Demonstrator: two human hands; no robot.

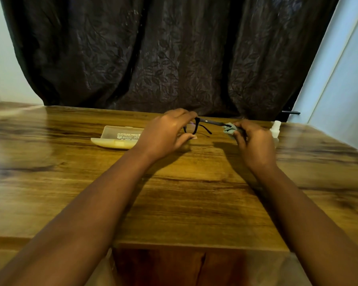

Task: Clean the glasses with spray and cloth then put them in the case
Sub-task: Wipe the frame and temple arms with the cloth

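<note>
Two bare hands are working above the wooden table [174,203], whose glossy surface is showing dark streaked grain. I am seeing the left hand [165,135] curling its fingers and thumb around the front of the glasses [196,125], a black frame of matte plastic with squared rims, held just above the tabletop. One slim temple arm is extending rightward into the cloth [229,130], a small grey-green crumpled piece of soft fabric. The right hand [254,145] is pinching that cloth around the temple's end. Left of the hands, the case [116,137] is lying open on the table, a pale translucent oblong shell with rounded ends and printed lettering. Beside the right hand, the spray bottle [276,129] is standing upright, small, clear and partly hidden. A dark curtain [174,54] with an embossed leaf pattern is hanging behind.
</note>
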